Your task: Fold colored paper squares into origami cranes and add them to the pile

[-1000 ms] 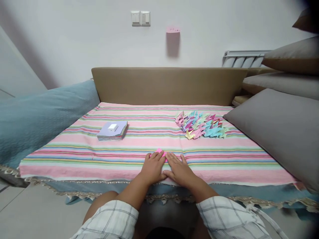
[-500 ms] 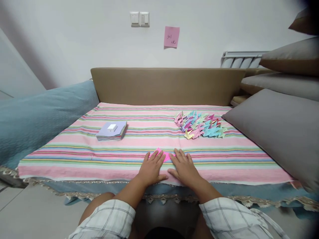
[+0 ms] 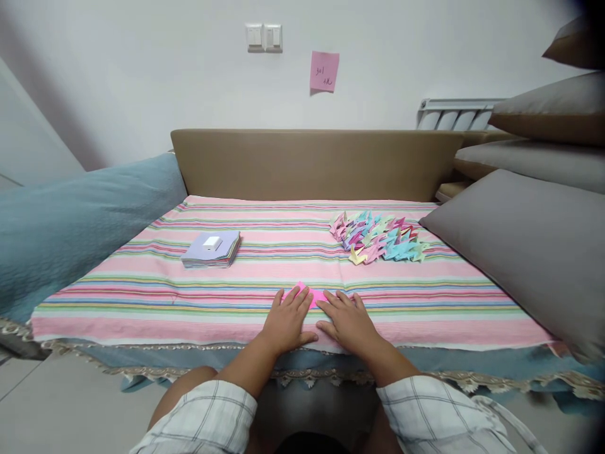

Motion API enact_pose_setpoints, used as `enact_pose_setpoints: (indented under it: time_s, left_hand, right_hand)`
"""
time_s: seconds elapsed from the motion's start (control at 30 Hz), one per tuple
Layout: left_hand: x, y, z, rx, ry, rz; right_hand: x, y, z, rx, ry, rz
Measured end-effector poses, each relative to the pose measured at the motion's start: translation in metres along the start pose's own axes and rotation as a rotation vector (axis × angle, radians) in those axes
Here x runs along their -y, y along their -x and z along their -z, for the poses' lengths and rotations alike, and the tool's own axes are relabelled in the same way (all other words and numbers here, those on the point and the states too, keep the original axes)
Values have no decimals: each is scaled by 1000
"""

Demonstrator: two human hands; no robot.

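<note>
A bright pink piece of folded paper (image 3: 317, 297) lies on the striped cloth (image 3: 283, 265) near its front edge. My left hand (image 3: 287, 320) rests flat on the paper's left part, fingers spread and thumb out to the side. Over the right part lies my right hand (image 3: 347, 320), also flat, its fingertips on the paper. Both hands cover much of the paper, so its full shape is hidden.
Several folded paper cranes (image 3: 380, 236) in mixed colours cluster at the back right. A stack of coloured paper (image 3: 208, 252) with a small white block (image 3: 212, 243) on top sits at left. Grey cushions (image 3: 524, 246) stand at right, a blue bolster (image 3: 89, 214) at left.
The fingers of my right hand have shifted slightly over the pink paper, baring a bit more of it. My left hand stays in place.
</note>
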State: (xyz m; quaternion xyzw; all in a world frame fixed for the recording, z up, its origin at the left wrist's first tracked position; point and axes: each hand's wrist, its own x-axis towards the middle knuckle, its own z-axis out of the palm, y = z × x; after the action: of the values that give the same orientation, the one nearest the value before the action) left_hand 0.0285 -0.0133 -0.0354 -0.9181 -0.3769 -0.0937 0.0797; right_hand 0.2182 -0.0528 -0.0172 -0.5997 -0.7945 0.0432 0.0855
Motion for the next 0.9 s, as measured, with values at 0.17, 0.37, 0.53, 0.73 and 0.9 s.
enact_pose_setpoints:
  time_s: [0.17, 0.37, 0.53, 0.73, 0.9]
  left_hand:
    - [0, 0, -1, -3, 12, 4]
    - [0, 0, 0, 8, 13, 6]
    - [0, -1, -1, 10, 28, 12]
    - [-1, 1, 0, -2, 91, 32]
    - [5, 0, 11, 0, 262, 42]
  right_hand:
    - [-4, 0, 4, -3, -11, -15]
    - [-17, 1, 8, -70, 25, -161]
    - [-10, -8, 1, -241, -53, -28]
    - [4, -27, -14, -234, -248, 191]
    - [4, -36, -14, -264, -341, 85]
